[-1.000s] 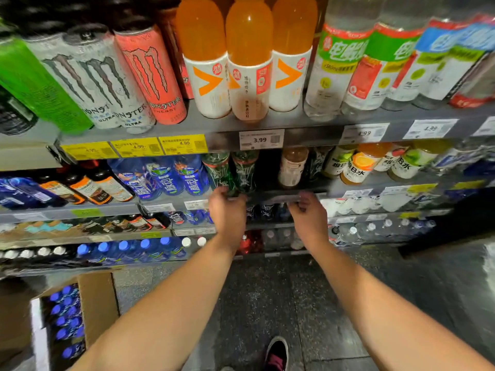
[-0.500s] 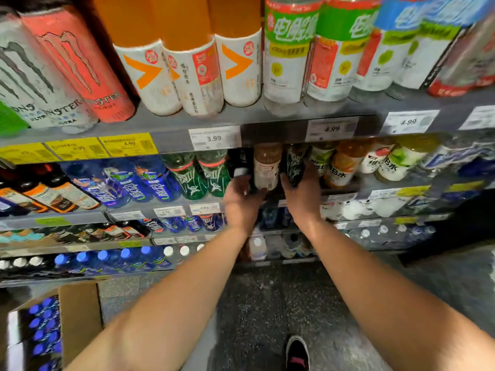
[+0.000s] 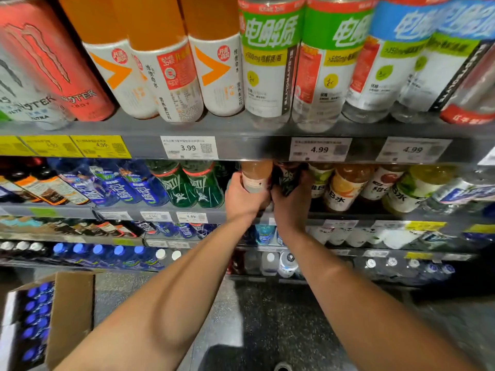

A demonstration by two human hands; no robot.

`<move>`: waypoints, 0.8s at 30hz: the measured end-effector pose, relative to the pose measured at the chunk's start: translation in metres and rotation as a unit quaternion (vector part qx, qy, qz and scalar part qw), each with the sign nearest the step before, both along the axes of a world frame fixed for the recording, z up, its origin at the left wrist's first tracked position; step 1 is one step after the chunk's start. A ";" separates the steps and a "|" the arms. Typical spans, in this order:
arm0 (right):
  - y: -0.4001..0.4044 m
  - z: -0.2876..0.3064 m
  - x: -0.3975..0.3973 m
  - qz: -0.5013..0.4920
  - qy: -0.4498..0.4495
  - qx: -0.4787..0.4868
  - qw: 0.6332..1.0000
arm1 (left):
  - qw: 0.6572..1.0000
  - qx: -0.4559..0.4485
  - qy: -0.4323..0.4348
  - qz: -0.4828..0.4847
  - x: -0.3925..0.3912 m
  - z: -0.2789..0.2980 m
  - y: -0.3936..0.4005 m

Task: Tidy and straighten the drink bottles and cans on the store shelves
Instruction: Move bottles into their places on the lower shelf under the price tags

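Bottles on the second shelf [image 3: 160, 208] are being handled: the left hand [image 3: 242, 199] curls round an amber bottle with a pale label [image 3: 255, 175], and the right hand [image 3: 290, 207] grips a dark-labelled bottle [image 3: 288, 178] just beside it — its contents seem dark, though blur hides detail. Green bottles [image 3: 192, 184] stand to the left, orange bottles [image 3: 158, 62] on the shelf above — a cardboard box [image 3: 71, 314] sits on the floor.

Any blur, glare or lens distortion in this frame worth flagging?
Head view: wide-angle bending leans the top-shelf bottles outward; motion blur smears the edges, cans and cardboard box; both hands fairly sharp; lower shelves dim; no strong glare.
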State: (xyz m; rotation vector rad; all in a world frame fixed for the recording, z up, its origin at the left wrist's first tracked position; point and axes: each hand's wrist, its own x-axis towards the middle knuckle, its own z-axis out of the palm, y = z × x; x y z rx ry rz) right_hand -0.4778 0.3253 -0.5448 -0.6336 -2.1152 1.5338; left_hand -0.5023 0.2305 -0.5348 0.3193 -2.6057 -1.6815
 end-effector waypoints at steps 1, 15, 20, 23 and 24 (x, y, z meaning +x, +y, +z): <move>-0.001 -0.003 -0.001 0.004 0.000 0.020 1.000 | 1.000 -0.003 -0.005 0.008 0.001 0.002 -0.001; -0.006 -0.004 -0.007 -0.029 -0.034 0.104 0.994 | 0.974 0.148 -0.001 0.171 0.051 -0.010 -0.021; -0.029 0.003 -0.001 0.072 -0.056 0.065 0.994 | 0.972 0.145 0.010 0.182 0.066 0.003 -0.042; -0.048 0.012 -0.008 0.104 -0.098 0.086 0.986 | 0.975 0.124 0.024 0.185 0.075 0.008 -0.065; -0.052 0.015 -0.012 0.107 -0.114 0.086 0.984 | 0.976 0.119 0.024 0.183 0.077 0.011 -0.073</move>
